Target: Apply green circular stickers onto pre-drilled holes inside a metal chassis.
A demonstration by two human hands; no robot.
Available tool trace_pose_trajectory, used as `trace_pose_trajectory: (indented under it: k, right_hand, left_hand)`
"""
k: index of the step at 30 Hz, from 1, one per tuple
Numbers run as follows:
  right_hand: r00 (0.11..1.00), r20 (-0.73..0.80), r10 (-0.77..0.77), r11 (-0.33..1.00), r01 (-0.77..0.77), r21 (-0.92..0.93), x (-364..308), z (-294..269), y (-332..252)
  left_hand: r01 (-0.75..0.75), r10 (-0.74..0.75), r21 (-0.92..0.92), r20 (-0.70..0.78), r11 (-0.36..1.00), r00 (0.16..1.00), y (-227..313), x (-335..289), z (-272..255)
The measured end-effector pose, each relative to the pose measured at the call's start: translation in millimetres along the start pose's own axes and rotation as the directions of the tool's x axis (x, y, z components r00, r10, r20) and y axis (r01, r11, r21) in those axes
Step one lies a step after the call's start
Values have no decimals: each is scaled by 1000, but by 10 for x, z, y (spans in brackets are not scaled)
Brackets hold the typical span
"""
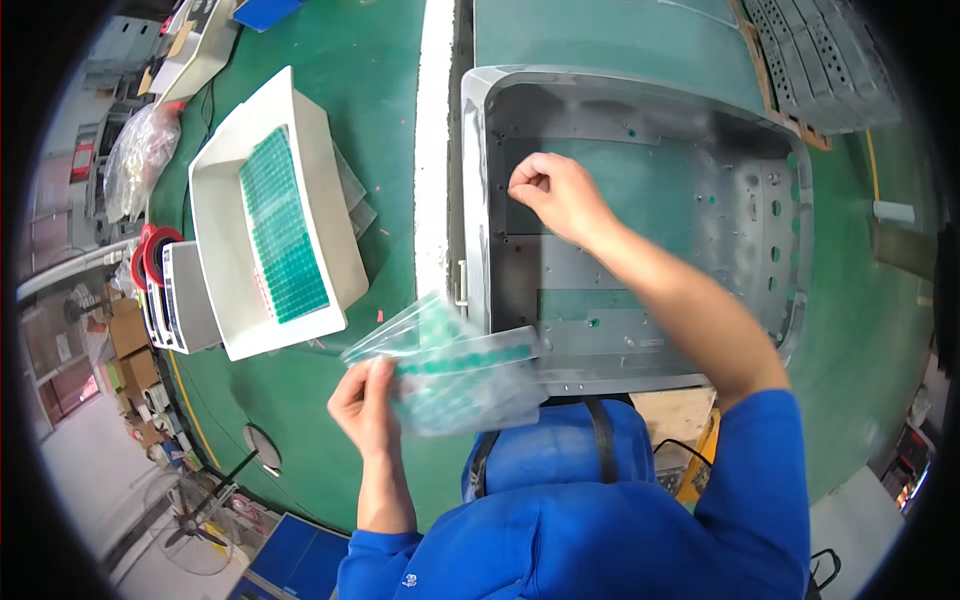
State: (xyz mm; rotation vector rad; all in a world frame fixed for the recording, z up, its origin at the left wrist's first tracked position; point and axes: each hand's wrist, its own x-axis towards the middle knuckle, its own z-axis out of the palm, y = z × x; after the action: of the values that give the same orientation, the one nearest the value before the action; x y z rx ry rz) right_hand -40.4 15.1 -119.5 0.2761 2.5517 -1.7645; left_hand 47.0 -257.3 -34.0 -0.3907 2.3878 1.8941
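My left hand (pixel 366 402) pinches several see-through plastic sheets (pixel 465 380) that carry rows of green dots, between thumb and fingers. The sheets fan out to the right, over the near left corner of a large grey metal enclosure (pixel 476 200). Inside the outline of that enclosure, toward its far left, my right hand (pixel 562 195) hovers with its fingers curled and the fingertips pressed together. Whatever those fingertips hold, if anything, is too small or hidden to make out. Small green dots (pixel 593 323) show on the enclosure's inner panels, along with holes and studs.
Left of the enclosure, a white plastic bin (pixel 330 250) holds a stack of sheets with green dots (pixel 285 230). Red tape rolls (pixel 155 255) lie beside it. Perforated grey metal parts (pixel 815 60) sit on a pallet at the far right. A pedestal fan (pixel 190 520) stands lower left.
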Motion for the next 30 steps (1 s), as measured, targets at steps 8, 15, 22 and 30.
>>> trace_pose_trajectory:
  k: [8,15,22,30]
  right_hand:
    - [921,185,342,846,-216,-488,522,257,393]
    - [900,220,376,809,-203,-551,608,279,423]
    - [904,200,378,790,-203,-578,590,287,304]
    - [907,201,371,782,-189,-593,601,303,352]
  left_hand:
    - [27,-3,66,-342,997,940,-565,-15,-780]
    - [110,-53,176,-302,978,952,-876,-95,-1002]
    - [152,-97,171,-293,974,951,-884,-99,-938]
    - [159,-113,163,-258,974,959,-901,-77,-909]
